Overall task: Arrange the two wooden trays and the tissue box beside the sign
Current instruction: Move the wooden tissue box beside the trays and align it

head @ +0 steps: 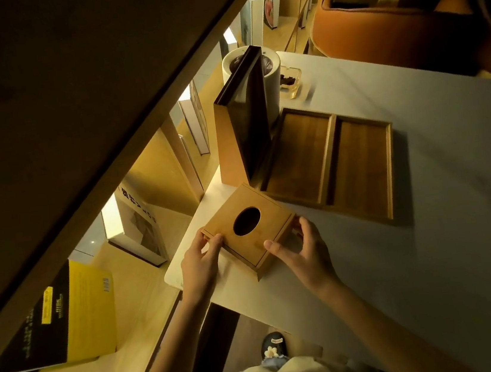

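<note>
Only the one head view to go on, looking down past the person's arms.

The tissue box (248, 227) is a squat wooden one with an oval slot in the lid, sitting at the near corner of the pale tabletop (434, 254), right by the edge. The left hand (199, 262) is pinching the box's near-left corner, thumb on top and fingers curled around the side. The right hand (304, 254) is clamped on the right side the same way, thumb on the lid and fingers wrapped around the far wall. So a two-handed side grip, both hands closed on the box.

The two wooden trays (328, 164) lie side by side, long edges touching, just beyond the box and right up against the foot of the upright dark sign (245, 123). Behind the sign there's a white cylindrical pot (273, 73) and a little glass dish (290, 81).

Handling-wise, I'd guess the box is light and totally rigid, so no squish to worry about. The wood looks smooth and probably a bit slick, so gripping opposite walls like this beats lifting by the lid. The lid looks like a separate piece set into the frame, though the light's too dim to be sure, so I'd keep thumbs pressing it down. Being so near the edge, sliding it inward seems safer than lifting.
</note>
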`<state>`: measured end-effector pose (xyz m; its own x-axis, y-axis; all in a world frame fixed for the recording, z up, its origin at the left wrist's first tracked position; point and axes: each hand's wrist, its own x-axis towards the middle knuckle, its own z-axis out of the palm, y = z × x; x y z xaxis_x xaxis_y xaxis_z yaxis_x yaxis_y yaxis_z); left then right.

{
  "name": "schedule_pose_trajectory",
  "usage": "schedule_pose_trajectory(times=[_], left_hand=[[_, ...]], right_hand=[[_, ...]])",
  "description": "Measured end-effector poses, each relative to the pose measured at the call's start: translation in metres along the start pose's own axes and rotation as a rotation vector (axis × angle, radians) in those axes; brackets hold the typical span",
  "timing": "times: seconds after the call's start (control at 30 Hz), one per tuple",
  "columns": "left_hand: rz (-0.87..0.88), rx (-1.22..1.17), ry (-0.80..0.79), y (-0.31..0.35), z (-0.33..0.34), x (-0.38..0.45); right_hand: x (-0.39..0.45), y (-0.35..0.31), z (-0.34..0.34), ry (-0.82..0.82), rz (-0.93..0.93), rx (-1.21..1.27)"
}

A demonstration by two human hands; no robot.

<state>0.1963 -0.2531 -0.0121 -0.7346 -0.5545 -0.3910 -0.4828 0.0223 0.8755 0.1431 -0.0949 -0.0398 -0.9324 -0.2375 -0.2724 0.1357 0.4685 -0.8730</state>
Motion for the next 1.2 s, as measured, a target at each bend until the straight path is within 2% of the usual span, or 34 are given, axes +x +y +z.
schedule_pose_trajectory(times=[0.4, 0.53, 0.63, 0.83, 1.03, 1.2], left_hand=[[-0.043, -0.024, -0.009, -0.004, 0.002, 0.004], [-0.065, -0.049, 0.044, -0.008, 0.014, -0.007], [-0.032, -0.084, 0.004, -0.014, 0.023, -0.018], [0.033, -0.101, -0.020, -0.016, 0.032, -0.026], [0.030, -0.094, 0.060, -0.016, 0.042, -0.030], [0.027, -0.135, 0.125, -0.012, 0.054, -0.033]], right_hand=[[-0.002, 0.001, 0.003, -0.037, 0.047, 0.012], [-0.004, 0.000, -0.004, -0.093, 0.119, 0.229], [-0.007, 0.001, -0.007, -0.105, 0.118, 0.313], [-0.002, 0.005, -0.007, -0.167, 0.057, 0.290], [0.012, -0.001, -0.013, -0.223, 0.069, 0.330], [0.021, -0.003, -0.019, -0.237, 0.027, 0.233]])
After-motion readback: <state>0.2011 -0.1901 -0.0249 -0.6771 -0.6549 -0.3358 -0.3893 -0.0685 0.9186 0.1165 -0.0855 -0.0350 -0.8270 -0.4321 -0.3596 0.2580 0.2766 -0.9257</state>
